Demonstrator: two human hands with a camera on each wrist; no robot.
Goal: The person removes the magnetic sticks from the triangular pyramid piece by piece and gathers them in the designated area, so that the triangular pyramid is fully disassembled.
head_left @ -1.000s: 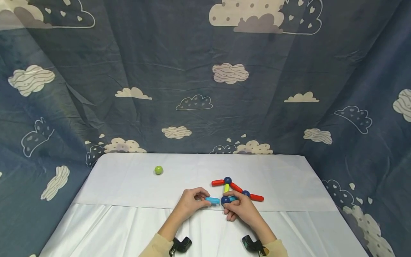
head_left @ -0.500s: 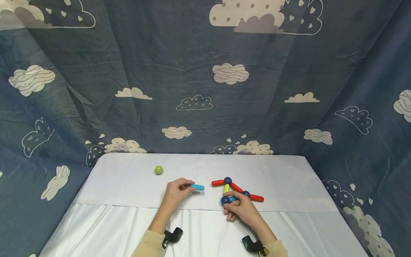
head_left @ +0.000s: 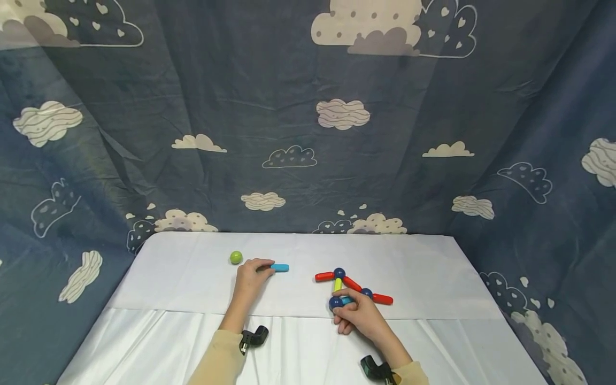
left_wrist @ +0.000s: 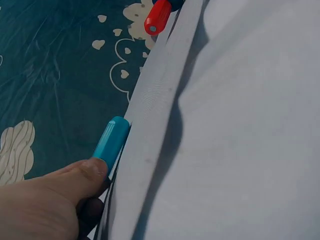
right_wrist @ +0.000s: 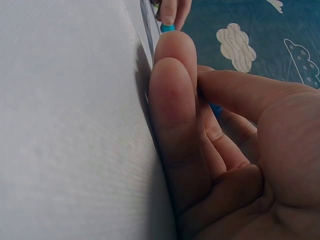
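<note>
Between thumb and fingers, my left hand pinches a light blue magnetic rod, whose free end points right. In the left wrist view the thumb lies along that rod. My right hand grips the dark blue ball at the near corner of a flat figure of rods and balls. Next to it, a second light blue rod is partly hidden by the fingers. A yellow-green rod runs from this corner to the far dark blue ball.
A red rod sticks out left of the far ball; another red rod leads to the right-hand ball. From there a third red rod points right. A green ball lies just beyond my left hand on the white cloth.
My left hand has carried the light blue rod away from the near corner ball, leftward and farther back towards the green ball. My right hand stays at the figure.
</note>
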